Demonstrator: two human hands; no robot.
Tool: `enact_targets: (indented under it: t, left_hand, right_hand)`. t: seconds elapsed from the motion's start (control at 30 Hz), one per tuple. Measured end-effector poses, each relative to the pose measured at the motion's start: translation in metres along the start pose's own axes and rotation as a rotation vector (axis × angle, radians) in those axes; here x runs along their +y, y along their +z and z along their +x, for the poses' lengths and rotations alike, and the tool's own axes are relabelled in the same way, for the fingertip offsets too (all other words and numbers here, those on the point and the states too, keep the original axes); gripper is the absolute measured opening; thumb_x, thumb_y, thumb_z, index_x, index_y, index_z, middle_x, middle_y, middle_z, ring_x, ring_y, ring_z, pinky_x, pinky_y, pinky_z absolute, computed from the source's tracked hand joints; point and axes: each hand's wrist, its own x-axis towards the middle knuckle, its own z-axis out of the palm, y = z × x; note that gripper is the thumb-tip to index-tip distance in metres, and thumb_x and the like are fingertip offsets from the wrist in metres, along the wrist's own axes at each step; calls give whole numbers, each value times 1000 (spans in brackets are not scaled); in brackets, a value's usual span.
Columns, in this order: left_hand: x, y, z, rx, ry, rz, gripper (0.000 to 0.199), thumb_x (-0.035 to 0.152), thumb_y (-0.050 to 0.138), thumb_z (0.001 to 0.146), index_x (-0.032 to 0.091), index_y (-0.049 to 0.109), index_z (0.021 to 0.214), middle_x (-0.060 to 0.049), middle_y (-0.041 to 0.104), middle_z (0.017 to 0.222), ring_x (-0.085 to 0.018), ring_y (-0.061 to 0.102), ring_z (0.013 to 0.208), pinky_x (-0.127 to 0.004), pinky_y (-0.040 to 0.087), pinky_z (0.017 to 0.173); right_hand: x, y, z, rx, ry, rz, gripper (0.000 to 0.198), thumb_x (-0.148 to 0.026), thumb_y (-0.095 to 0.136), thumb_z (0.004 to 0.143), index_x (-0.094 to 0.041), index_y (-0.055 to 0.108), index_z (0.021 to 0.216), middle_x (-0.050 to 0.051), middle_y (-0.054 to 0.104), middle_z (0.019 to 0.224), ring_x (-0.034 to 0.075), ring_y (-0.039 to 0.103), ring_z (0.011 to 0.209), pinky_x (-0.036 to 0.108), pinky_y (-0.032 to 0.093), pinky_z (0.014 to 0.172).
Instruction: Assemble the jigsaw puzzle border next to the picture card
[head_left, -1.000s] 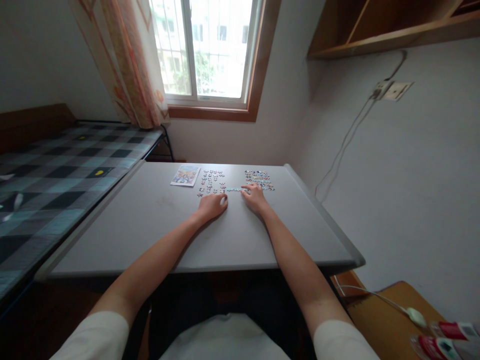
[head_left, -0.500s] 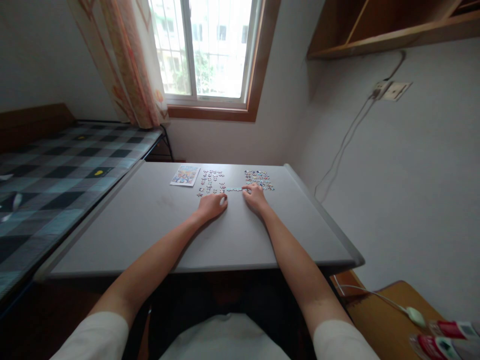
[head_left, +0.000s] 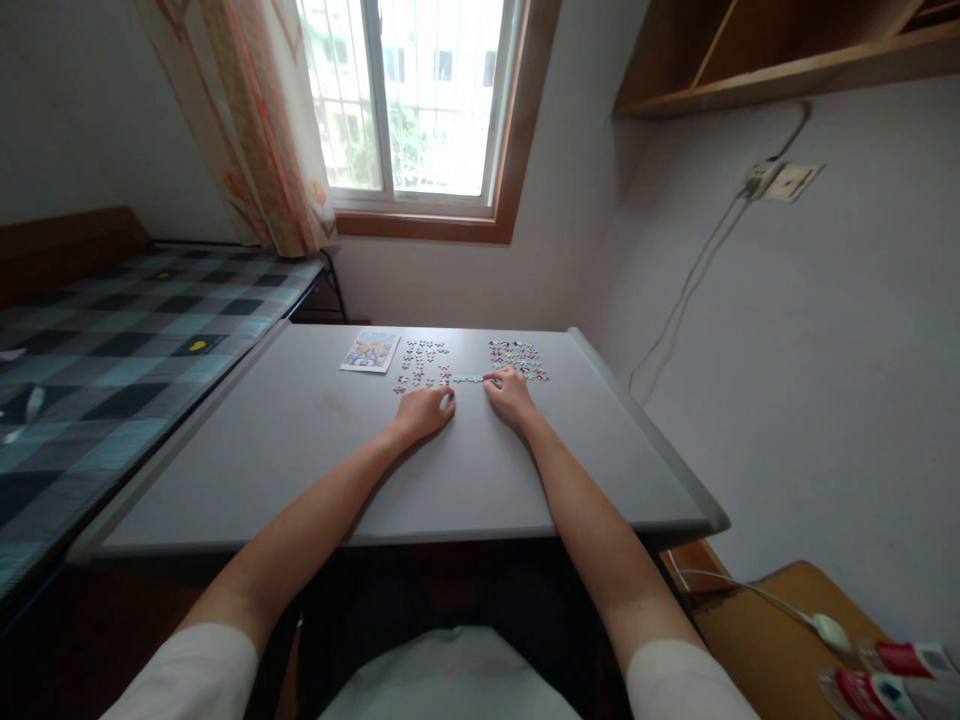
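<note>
While one puzzle strip [head_left: 468, 379] lies on the desk [head_left: 480, 470] between two groups of loose pieces [head_left: 445, 372], the right hand [head_left: 510, 394] hides its right end and the left hand [head_left: 426, 411] rests curled, apart; whether either grips anything I cannot tell. One picture card [head_left: 371, 352] lies left; two red-labelled bottles [head_left: 862, 690], contents unclear, show lower right
</note>
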Motion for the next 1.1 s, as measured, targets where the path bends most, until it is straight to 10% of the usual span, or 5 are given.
enact_targets:
  t: [1.1]
  left_hand:
    - [0,0,0,2,2,7,40,47,42,86,30,63,115,-5,71,92,-22,65,87,-29,45,76]
  right_hand:
    - [-7,-6,-4,-112,11,16,24,-27,51,82,-17,69,93,6,70,81,15,61,73,23,43,70]
